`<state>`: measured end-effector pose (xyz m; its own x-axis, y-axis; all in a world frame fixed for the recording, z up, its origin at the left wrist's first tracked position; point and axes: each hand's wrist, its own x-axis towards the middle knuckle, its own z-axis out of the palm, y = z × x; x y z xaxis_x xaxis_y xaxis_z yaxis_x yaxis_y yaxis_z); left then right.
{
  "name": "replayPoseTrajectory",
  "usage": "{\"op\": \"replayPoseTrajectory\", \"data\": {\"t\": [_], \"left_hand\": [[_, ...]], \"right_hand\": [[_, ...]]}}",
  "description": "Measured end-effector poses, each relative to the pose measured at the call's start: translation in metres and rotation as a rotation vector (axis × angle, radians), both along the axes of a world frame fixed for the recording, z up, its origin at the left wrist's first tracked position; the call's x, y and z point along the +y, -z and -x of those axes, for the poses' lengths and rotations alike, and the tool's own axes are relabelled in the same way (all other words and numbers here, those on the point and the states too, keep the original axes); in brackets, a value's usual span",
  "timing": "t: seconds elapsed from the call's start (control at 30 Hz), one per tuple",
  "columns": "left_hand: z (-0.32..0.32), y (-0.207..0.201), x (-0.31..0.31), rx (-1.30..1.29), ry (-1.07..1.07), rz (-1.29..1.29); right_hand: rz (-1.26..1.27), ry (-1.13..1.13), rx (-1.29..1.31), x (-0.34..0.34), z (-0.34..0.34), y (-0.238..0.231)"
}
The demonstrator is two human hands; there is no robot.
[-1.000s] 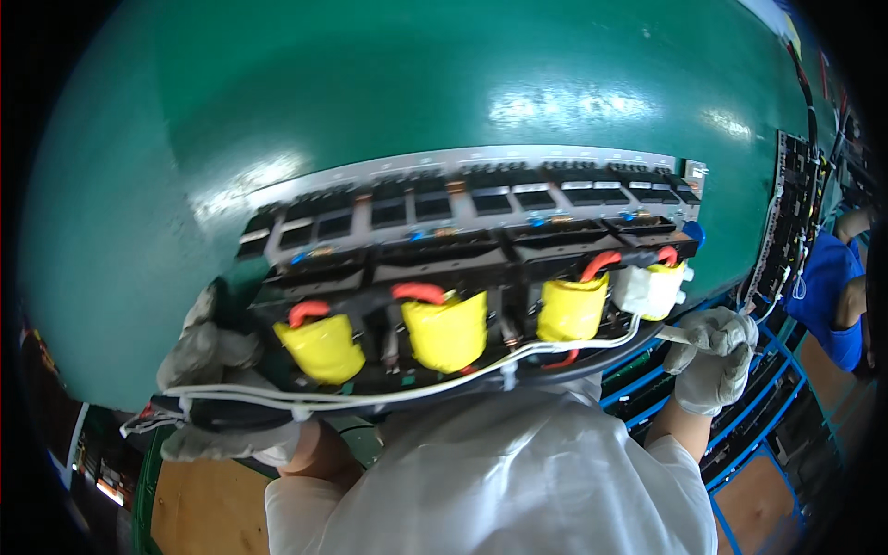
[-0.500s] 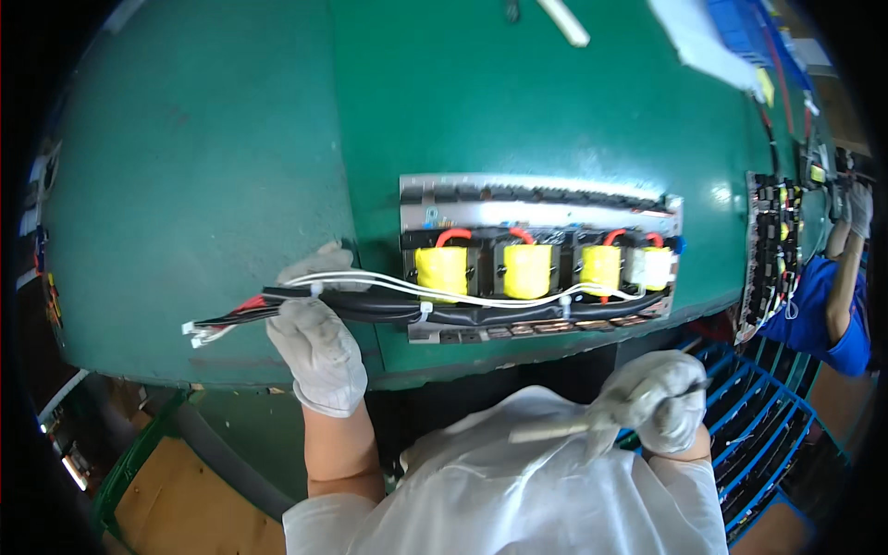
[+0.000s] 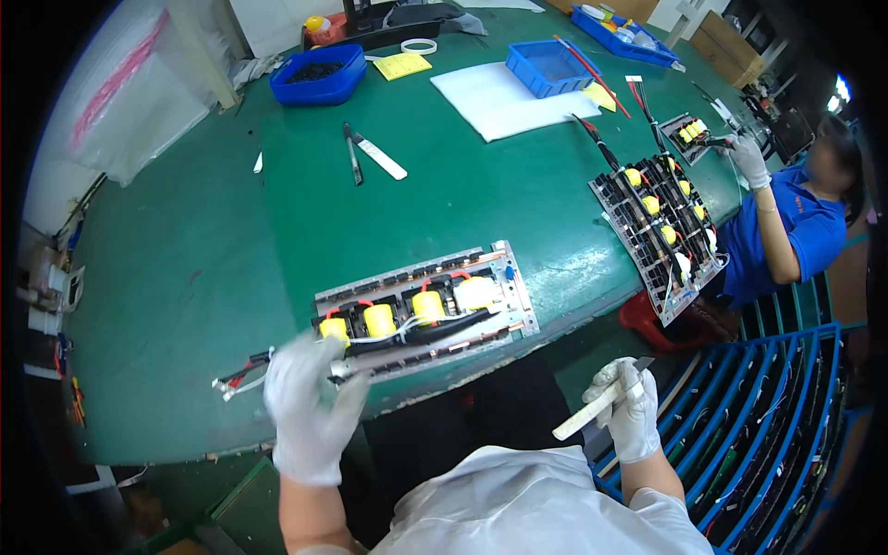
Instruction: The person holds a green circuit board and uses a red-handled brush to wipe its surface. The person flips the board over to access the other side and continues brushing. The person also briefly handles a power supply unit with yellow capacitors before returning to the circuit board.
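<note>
A metal-framed circuit board (image 3: pixel 518 319) with a row of yellow-wrapped coils lies near the table's front edge. A black-sleeved wire bundle (image 3: pixel 435 334) runs along it. The bundle's loose ends (image 3: pixel 242 375), with small white connectors, stick out past the board's left end. My left hand (image 3: pixel 313 407), in a white glove and slightly blurred, is raised at that end, thumb apart from the fingers, covering part of the bundle. Off the table edge, my gloved right hand (image 3: pixel 631 412) is closed around a knife (image 3: pixel 588 413) with a pale handle; its short blade points up and away.
Two more boards (image 3: pixel 647 217) lie to the right, beside a co-worker in a blue shirt (image 3: pixel 803 217). A black-handled tool (image 3: pixel 353 155) and a white strip (image 3: pixel 380 157) lie mid-table. Blue bins (image 3: pixel 319 76) stand farther back. A blue rack (image 3: pixel 740 425) stands at my right.
The view has lifted, showing more of the table. My left hand has come off the wire bundle and opened. My right hand has turned, so the knife's blade now shows clearly.
</note>
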<state>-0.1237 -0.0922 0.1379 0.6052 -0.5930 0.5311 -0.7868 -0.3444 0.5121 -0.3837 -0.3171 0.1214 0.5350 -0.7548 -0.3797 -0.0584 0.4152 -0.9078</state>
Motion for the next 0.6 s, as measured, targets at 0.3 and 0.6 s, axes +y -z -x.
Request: {"op": "replayPoseTrajectory", "data": {"t": [0.3,0.6], "left_hand": [[-0.012,-0.004,-0.092,-0.091,0.176,-0.924],[-0.005,0.008,-0.114,-0.06,0.181,-0.927]], "right_hand": [[-0.018,0.088,-0.032,-0.027,0.067,0.026],[-0.141,0.094,-0.009,-0.068,0.117,0.059]]}}
